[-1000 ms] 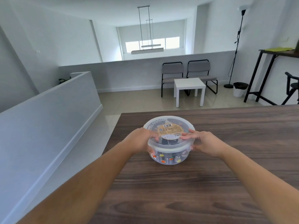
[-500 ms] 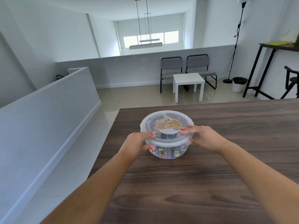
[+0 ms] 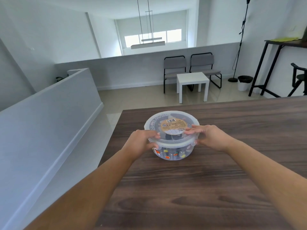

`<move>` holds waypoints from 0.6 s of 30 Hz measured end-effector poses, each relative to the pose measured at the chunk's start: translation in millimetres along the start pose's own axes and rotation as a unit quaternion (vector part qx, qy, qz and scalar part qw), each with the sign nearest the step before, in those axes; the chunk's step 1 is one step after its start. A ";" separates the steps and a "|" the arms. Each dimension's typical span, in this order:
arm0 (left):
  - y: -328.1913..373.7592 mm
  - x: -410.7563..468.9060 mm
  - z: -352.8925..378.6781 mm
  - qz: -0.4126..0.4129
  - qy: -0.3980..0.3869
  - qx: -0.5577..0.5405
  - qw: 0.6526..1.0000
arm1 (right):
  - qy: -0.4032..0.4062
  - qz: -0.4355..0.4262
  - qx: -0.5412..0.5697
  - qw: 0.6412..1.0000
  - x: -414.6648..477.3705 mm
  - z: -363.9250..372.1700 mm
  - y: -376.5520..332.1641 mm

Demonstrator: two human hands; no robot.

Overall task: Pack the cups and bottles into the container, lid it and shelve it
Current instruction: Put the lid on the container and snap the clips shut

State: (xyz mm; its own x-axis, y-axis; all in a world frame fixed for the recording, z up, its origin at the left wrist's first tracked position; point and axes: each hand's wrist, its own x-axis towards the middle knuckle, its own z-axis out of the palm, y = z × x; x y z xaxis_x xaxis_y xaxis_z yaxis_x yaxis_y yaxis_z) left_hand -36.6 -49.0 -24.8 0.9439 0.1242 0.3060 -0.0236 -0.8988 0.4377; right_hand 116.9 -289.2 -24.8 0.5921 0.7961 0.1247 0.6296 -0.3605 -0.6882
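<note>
A round clear plastic container (image 3: 172, 153) with small fruit pictures on its wall stands on the dark wooden table (image 3: 216, 188), near the table's left edge. A translucent lid (image 3: 171, 118) with a tan round label lies on top of it. Dark cups or bottles show dimly through the wall; I cannot tell them apart. My left hand (image 3: 141, 141) grips the lid's rim and the wall on the left side. My right hand (image 3: 209, 136) grips the rim on the right, fingertips on the lid's top.
The table's left edge (image 3: 109, 146) drops to a tiled floor beside a low white wall (image 3: 49, 123). Beyond the table stand a small white side table (image 3: 192, 83), two grey chairs (image 3: 187, 67), a bin (image 3: 244, 82) and a tall dark desk (image 3: 282, 47).
The view has dipped slightly and the container sits a little lower in frame. Both hands have shifted their grip along the lid's rim; the container stays on the table.
</note>
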 end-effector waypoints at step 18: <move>-6.3 24.4 30.8 -0.261 0.044 -0.422 0.867 | 0.100 0.133 0.311 0.936 33.9 21.4 1.8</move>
State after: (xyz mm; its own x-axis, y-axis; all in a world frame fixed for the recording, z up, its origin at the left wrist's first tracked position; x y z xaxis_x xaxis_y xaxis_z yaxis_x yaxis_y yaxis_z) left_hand -3.2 -53.2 -46.2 0.8712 0.4855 -0.0730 0.1311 -0.0868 0.9876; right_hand 127.4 -252.5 -37.1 0.8077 0.5892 -0.0228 0.0678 -0.1313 -0.9890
